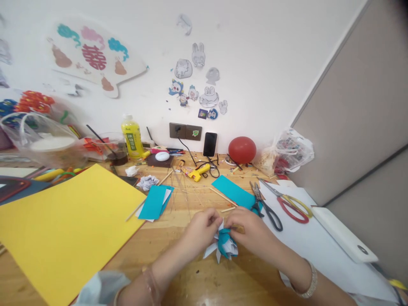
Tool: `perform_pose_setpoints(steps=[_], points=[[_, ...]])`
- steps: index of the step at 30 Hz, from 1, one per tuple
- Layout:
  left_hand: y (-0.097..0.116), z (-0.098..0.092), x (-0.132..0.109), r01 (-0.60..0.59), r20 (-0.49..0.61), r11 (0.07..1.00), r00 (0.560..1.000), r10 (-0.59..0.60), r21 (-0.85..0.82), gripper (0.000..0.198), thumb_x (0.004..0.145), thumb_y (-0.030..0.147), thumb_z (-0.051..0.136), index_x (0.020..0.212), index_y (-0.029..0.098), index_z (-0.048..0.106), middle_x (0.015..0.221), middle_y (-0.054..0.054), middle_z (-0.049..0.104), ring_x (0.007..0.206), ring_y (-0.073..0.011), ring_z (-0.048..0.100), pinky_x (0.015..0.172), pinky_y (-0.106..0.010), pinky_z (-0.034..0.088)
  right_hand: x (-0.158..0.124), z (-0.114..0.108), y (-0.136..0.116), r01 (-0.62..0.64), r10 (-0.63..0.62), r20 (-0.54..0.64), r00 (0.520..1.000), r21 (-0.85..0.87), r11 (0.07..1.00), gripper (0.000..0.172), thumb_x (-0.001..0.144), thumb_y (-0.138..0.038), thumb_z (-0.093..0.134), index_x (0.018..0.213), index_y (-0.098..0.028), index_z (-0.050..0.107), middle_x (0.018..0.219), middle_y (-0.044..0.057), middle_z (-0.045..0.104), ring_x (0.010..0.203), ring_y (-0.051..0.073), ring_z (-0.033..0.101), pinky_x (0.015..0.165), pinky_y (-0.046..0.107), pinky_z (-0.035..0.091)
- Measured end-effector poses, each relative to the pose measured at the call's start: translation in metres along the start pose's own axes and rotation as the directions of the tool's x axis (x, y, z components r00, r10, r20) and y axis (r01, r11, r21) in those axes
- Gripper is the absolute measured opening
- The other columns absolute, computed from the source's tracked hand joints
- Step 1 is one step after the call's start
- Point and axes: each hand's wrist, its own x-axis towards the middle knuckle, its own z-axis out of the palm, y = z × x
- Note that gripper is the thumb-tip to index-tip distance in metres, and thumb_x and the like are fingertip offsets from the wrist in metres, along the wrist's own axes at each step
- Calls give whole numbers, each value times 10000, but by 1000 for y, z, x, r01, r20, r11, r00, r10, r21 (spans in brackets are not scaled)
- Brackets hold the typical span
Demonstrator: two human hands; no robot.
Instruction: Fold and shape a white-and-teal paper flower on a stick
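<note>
A paper flower (227, 243) with teal and white petals is held between my two hands, low over the wooden table. My left hand (204, 227) pinches a white petal at the flower's upper left. On the other side, my right hand (250, 227) has its fingers closed at the flower's upper right edge; its fingertips are partly hidden. Several white petals stick out to the lower left. Closest to my right hand lie black-handled scissors (267, 208) and a teal paper strip (234, 191). Folded teal paper (156, 202) rests left of my hands.
A large yellow sheet (73, 229) covers the left side. Red-and-yellow-handled scissors (293, 207) lie on white paper (318, 250) at right. Toward the wall are a yellow glue gun (196, 173), phone (210, 144), red balloon (242, 149), drink bottle (132, 138) and crumpled paper (148, 182).
</note>
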Motion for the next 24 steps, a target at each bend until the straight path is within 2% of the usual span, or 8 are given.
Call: perform_pose_setpoints(steps=[4,10,15,19,21,24], points=[[1,0,0,35,46,998,998,-33,-48,140,728,289,447,660,177,495,583,37,501,544,-139,514,477,-240,423,-1,1,0,27,-27,1,1000,-75,997,231,720,-14,495,650,-195,621,699,-1,652,720,147,556,692,251,373],[2,-4,-2,60,164,996,985,-47,-74,117,630,121,470,716,156,541,617,28,563,571,-129,555,522,-230,444,-1,3,0,65,-57,51,997,-174,983,202,669,6,515,622,-177,586,677,7,625,704,149,538,659,240,370],[2,-6,-2,110,118,994,987,-108,-17,95,622,121,489,706,155,517,599,29,559,537,-136,562,499,-233,433,-1,2,1,50,-41,58,997,-157,986,208,648,15,503,608,-175,574,692,9,616,731,151,543,665,232,380],[5,-6,-4,14,43,977,999,-24,211,104,613,113,502,665,141,588,627,-3,599,600,-148,559,535,-228,403,-1,2,3,-77,79,23,997,-56,995,217,641,13,500,638,-181,598,696,-1,630,720,147,557,659,228,388],[9,-8,-5,-49,60,939,998,30,340,162,620,94,477,654,140,629,652,-20,635,630,-153,569,573,-231,405,0,3,4,-109,109,15,994,-23,994,219,647,9,504,653,-182,610,707,-2,642,726,147,566,661,226,390],[17,-11,-9,-120,134,886,989,66,448,218,642,83,455,677,149,660,710,-42,670,663,-156,578,617,-234,411,2,6,5,-106,107,23,994,-27,994,213,653,1,518,675,-183,624,724,4,655,744,153,574,676,232,391]])
